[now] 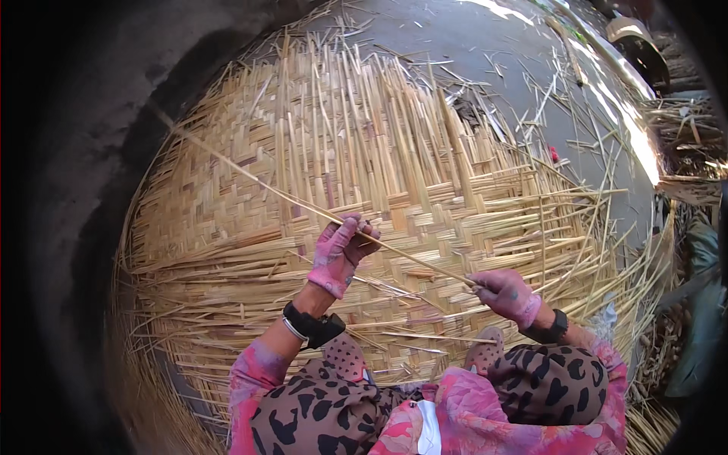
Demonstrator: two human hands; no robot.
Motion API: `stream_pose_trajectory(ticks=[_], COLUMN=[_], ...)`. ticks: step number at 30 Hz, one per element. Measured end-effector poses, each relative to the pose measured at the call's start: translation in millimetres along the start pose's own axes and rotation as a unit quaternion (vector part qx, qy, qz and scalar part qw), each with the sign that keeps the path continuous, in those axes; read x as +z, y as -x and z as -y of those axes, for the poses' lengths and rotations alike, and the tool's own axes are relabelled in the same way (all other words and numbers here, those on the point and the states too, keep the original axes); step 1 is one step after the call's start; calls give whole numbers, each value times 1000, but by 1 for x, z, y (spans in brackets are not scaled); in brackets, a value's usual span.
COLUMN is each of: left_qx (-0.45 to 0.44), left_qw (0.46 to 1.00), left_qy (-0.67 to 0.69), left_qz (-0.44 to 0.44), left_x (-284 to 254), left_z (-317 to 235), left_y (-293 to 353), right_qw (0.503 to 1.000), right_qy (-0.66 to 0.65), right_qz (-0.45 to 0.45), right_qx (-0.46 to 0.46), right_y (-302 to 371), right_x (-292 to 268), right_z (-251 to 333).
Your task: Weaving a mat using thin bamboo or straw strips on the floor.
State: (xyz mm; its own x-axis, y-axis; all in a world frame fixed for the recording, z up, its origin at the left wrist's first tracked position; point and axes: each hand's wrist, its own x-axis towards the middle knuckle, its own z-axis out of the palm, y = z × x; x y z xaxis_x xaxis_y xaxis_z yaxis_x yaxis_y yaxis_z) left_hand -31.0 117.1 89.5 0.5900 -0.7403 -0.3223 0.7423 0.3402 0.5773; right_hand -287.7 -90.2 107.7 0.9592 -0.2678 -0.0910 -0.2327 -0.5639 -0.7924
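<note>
Straw-yellow, a long, thin strip [302, 203] runs slantwise, pinched by both hands [339, 254] [509, 294].

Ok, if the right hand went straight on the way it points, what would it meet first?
Apart from the strip it holds, likely the left hand; depth is unclear, though.

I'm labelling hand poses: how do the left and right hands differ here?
The left hand holds the long pale strip partway along; the right hand holds its lower visible end. The left hand has a silvery bangle beside its dark wristband; the right hand shows only another dark wristband. Both hold the same strip.
</note>
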Motion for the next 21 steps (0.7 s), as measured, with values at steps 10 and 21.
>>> stream_pose_trajectory(ticks=[10,21], left_qx=[-13,-73], left_qw=[976,945], left_qy=[-109,-208], left_qz=[-186,-243], left_x=[-9,-98], left_z=[40,55], left_y=[-10,13], right_qw=[969,743], right_qy=[228,218], right_qz=[-66,-272], right_qx=[-66,571], right_y=[-15,215], right_x=[-13,-113], right_z=[3,-149])
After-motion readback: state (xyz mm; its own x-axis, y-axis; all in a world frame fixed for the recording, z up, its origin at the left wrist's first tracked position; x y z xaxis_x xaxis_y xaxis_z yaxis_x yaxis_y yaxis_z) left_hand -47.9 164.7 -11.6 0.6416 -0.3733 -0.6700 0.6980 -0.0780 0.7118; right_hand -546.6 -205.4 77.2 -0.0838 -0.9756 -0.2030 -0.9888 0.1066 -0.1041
